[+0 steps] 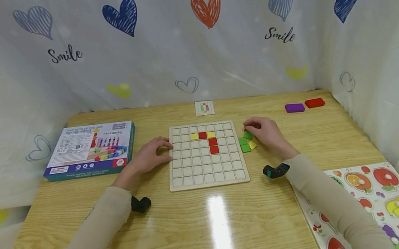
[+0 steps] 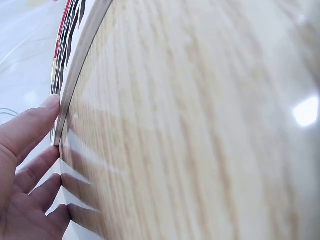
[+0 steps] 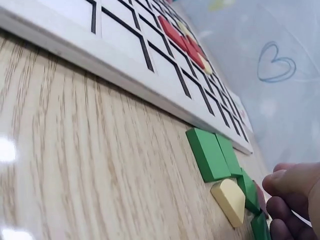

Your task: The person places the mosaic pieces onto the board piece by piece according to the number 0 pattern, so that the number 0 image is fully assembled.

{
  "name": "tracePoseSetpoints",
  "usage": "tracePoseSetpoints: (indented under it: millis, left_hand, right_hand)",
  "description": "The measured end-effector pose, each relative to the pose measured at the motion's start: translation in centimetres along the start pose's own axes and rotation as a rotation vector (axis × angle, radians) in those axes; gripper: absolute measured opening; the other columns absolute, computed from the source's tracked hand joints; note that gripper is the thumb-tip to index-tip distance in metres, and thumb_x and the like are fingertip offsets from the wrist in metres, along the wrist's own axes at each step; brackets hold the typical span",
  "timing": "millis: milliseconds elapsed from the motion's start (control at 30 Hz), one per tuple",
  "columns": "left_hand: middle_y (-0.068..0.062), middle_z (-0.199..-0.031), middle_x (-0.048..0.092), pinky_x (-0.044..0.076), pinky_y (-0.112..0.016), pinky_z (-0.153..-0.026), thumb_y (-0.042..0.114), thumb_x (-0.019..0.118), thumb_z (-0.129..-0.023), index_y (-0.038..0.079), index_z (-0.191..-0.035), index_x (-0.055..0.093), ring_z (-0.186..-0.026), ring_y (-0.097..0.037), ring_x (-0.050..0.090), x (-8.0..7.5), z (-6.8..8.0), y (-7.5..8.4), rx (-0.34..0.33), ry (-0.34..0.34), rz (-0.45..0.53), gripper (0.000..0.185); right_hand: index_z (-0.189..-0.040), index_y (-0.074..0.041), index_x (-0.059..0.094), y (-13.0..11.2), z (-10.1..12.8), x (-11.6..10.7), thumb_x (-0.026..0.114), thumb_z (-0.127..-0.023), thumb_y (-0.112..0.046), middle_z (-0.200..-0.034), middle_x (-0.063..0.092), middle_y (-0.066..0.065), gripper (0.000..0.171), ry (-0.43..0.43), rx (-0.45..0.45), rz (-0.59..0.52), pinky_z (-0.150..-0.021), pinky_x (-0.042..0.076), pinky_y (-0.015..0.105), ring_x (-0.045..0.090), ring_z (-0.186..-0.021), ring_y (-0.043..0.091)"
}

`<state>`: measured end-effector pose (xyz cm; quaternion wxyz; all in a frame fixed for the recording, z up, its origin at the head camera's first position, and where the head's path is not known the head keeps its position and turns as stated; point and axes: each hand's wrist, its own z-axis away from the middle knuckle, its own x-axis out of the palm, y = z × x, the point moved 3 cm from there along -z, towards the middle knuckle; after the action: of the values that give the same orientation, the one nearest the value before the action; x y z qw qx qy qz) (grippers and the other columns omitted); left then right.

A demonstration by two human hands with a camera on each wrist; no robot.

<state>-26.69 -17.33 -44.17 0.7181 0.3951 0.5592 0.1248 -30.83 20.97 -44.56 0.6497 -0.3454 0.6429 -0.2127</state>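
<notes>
Flanking the board (image 1: pixel 202 169) are spread left (image 1: pixel 151 154) and curled right hands (image 1: pixel 267 134), latter's grip unclear.

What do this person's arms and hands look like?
Long, plain beige sleeves cover both arms. The left hand and right hand wear no gloves. A black device sticks out at the left wrist; a similar one at the right has a teal mark.

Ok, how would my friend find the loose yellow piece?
Find the pale grid board on the table. Just off its right edge, by the person's right hand, are some green pieces. The yellow piece beside them is the only yellow one off the board.
</notes>
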Motion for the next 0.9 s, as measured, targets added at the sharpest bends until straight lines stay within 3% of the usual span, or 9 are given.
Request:
tracePoseSetpoints:
  millis: [167,533,900]
  left_hand:
    - [-0.018,-0.149,0.04,0.018,-0.053,-0.117,0.015,0.07,-0.091,0.005,-0.119,0.063,-0.145,-0.038,0.023,0.0,0.0,0.1,-0.018,-0.007,0.007,0.031]
    - [-0.017,-0.15,0.04,0.016,-0.053,-0.117,0.016,0.07,-0.091,0.006,-0.119,0.064,-0.146,-0.036,0.021,0.0,-0.1,0.1,-0.03,-0.011,0.003,0.031]
    - [-0.016,-0.15,0.04,0.017,-0.053,-0.117,0.017,0.07,-0.091,0.008,-0.119,0.064,-0.145,-0.036,0.023,0.0,-0.1,0.0,-0.033,-0.011,-0.006,0.03]
  right_hand:
    - [-0.115,-0.006,0.071,0.3,-0.1,-0.3,0.061,-0.098,-0.015,-0.118,0.068,0.013,0.022,-0.008,-0.02,0.061,-0.093,0.048,0.044,0.061,-0.107,0.028]
    - [-0.122,0.003,0.063,1.2,-0.8,-0.7,0.065,-0.093,-0.006,-0.111,0.068,0.02,0.03,0.012,-0.048,0.079,-0.091,0.049,0.045,0.063,-0.1,0.033]
    - [-0.116,0.009,0.065,2.1,-1.1,-1.5,0.066,-0.092,-0.007,-0.11,0.06,0.027,0.029,0.039,-0.066,0.204,-0.089,0.045,0.05,0.054,-0.1,0.038]
